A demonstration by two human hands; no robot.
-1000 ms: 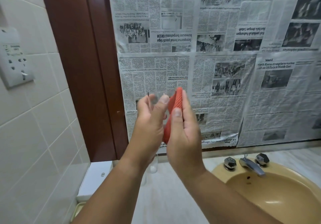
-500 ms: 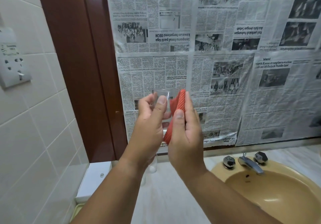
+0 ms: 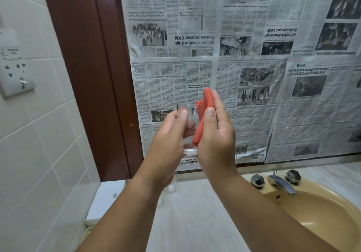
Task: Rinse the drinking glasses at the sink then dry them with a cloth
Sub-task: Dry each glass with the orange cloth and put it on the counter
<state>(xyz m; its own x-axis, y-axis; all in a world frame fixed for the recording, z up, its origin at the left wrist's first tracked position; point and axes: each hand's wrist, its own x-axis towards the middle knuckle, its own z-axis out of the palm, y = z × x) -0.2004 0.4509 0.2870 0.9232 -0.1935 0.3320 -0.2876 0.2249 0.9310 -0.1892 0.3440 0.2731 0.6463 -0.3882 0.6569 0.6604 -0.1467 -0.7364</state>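
Note:
My left hand (image 3: pixel 168 140) grips a clear drinking glass (image 3: pixel 190 132), held upright in front of me above the counter. Thumb and fingers curl round its side, and its thick base shows below my fingers. My right hand (image 3: pixel 216 140) holds an orange-red waffle cloth (image 3: pixel 205 111) pressed against the right side of the glass, thumb on the cloth. Part of the cloth pokes into the glass's mouth. Behind my left wrist another clear glass (image 3: pixel 172 186) stands on the counter, mostly hidden.
A tan sink (image 3: pixel 320 218) with a chrome tap (image 3: pixel 281 184) and two knobs sits at the lower right. Pale counter (image 3: pixel 195 212) runs left of it. Newspaper (image 3: pixel 254 66) covers the wall behind. A wall socket (image 3: pixel 15 76) is on the tiled left wall.
Both hands have stayed together at about the same height. The glass has turned in my left hand, and the cloth has shifted up along its rim.

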